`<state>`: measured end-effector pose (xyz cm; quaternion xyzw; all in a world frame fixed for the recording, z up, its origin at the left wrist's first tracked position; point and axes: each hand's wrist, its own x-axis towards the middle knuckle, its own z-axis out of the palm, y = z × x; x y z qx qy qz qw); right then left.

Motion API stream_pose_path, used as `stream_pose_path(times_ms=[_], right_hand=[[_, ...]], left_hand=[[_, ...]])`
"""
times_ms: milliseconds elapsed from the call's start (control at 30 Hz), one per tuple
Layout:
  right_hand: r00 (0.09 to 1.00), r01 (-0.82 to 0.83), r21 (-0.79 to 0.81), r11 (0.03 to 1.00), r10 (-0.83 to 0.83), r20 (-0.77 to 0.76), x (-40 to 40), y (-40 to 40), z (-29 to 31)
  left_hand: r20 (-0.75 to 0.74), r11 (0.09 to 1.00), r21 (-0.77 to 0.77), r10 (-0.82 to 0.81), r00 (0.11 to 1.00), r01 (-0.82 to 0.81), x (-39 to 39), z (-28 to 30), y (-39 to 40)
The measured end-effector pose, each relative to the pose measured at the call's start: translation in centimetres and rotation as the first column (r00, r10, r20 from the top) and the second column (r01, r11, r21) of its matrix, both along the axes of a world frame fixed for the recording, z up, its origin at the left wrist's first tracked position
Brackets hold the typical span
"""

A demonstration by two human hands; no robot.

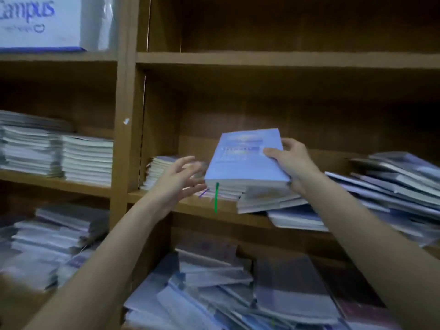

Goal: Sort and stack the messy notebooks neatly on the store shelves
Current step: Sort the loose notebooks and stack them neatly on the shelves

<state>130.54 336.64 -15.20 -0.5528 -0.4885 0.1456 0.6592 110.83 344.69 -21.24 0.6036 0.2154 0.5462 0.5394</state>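
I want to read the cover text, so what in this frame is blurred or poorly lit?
Head view: the left hand is motion-smeared at its fingers; print on the blue notebook gripped by the right hand is too soft to read; upper shelf bays are dark; edges bow from the wide lens.

wooden shelves (204,207), neat and messy notebook stacks (87,160)

Your only view: head camera, wide-angle, facing forward and slightly down into wooden shelves (214,206) at close range; your forearms enter from bottom edge, left hand (177,181) and right hand (294,163) near frame centre; shelf lines bow toward edges; no second view to overlap
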Motion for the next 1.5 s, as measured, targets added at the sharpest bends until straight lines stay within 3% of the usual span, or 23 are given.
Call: stream_pose_path(times_ms=[67, 100, 133, 200, 300, 367, 467, 533, 600, 667, 833, 933, 1033, 1067, 1133, 1267, 1400, 1500], right_hand=[[0.993, 0.063, -0.197, 0.978, -0.041, 0.114, 1.2, 4.0, 0.9], [0.970, 0.101, -0.358, 0.928, -0.012, 0.243, 1.6, 5.3, 0.8], [0.926, 0.151, -0.491, 0.858, 0.051, 0.374, 2.0, 5.9, 0.5], [0.815, 0.211, -0.602, 0.770, 0.201, 0.544, 2.8, 6.5, -0.7], [0.761, 0.167, -0.590, 0.790, 0.277, 0.587, 2.8, 6.5, -2.2], [0.724, 0.198, -0.516, 0.833, 0.231, 0.650, 2.7, 7.0, -2.8], [0.686, 0.280, -0.428, 0.859, 0.133, 0.716, 2.4, 8.3, -3.4], [0.638, 0.363, -0.390, 0.846, 0.079, 0.766, 2.3, 9.3, -3.8], [0.540, 0.457, -0.331, 0.826, 0.037, 0.841, 2.4, 9.5, -4.0], [0.517, 0.469, -0.295, 0.832, 0.012, 0.856, 3.1, 8.5, -3.8], [0.474, 0.442, -0.207, 0.873, -0.031, 0.880, 5.7, 2.1, -3.8], [0.369, 0.251, -0.013, 0.968, -0.083, 0.926, 5.0, -1.7, -7.2], [0.355, 0.036, 0.157, 0.987, -0.160, 0.921, 3.7, -4.3, -12.7], [0.355, 0.005, 0.142, 0.990, -0.135, 0.925, 3.6, -4.1, -14.7], [0.408, 0.024, -0.077, 0.997, 0.060, 0.911, 3.6, -2.3, -18.5], [0.486, 0.120, -0.517, 0.848, 0.404, 0.775, 4.1, 4.1, -24.4], [0.528, 0.122, -0.658, 0.743, 0.513, 0.677, 4.5, 10.5, -27.0], [0.504, 0.133, -0.701, 0.701, 0.561, 0.657, 4.8, 14.4, -28.5]], left_hand=[[-0.097, 0.990, 0.068, 0.131, 0.987, -0.125, 0.9, 0.0, 1.7], [-0.196, 0.971, 0.145, 0.216, 0.957, -0.189, 1.3, -0.3, 2.5], [-0.318, 0.941, 0.251, 0.302, 0.899, -0.228, 1.8, -0.7, 3.4], [-0.501, 0.871, 0.449, 0.429, 0.751, -0.198, 3.0, -2.0, 4.5], [-0.591, 0.827, 0.547, 0.493, 0.638, -0.132, 5.3, -3.4, 5.0], [-0.594, 0.779, 0.609, 0.573, 0.564, -0.149, 6.7, -4.2, 5.0], [-0.597, 0.685, 0.703, 0.715, 0.364, -0.190, 7.9, -5.2, 5.3], [-0.638, 0.705, 0.677, 0.705, 0.310, -0.210, 8.5, -5.2, 5.7], [-0.661, 0.723, 0.650, 0.689, 0.297, -0.233, 8.9, -5.0, 5.9], [-0.647, 0.714, 0.658, 0.699, 0.306, -0.239, 9.0, -5.3, 5.9], [-0.387, 0.568, 0.779, 0.769, 0.508, -0.266, 7.4, -8.8, 4.3], [-0.260, 0.501, 0.816, 0.763, 0.592, -0.288, 6.0, -13.0, 2.2], [-0.271, 0.543, 0.769, 0.755, 0.596, -0.337, 4.2, -18.2, 1.3], [-0.316, 0.578, 0.738, 0.752, 0.578, -0.348, 3.6, -20.0, 1.5], [-0.439, 0.679, 0.634, 0.709, 0.552, -0.369, 2.6, -23.4, 2.6], [-0.594, 0.795, 0.517, 0.600, 0.535, -0.318, 1.5, -26.4, 5.2], [-0.664, 0.872, 0.425, 0.483, 0.570, -0.244, 2.4, -27.4, 7.9], [-0.650, 0.904, 0.382, 0.409, 0.640, -0.191, 3.3, -28.2, 8.7]])
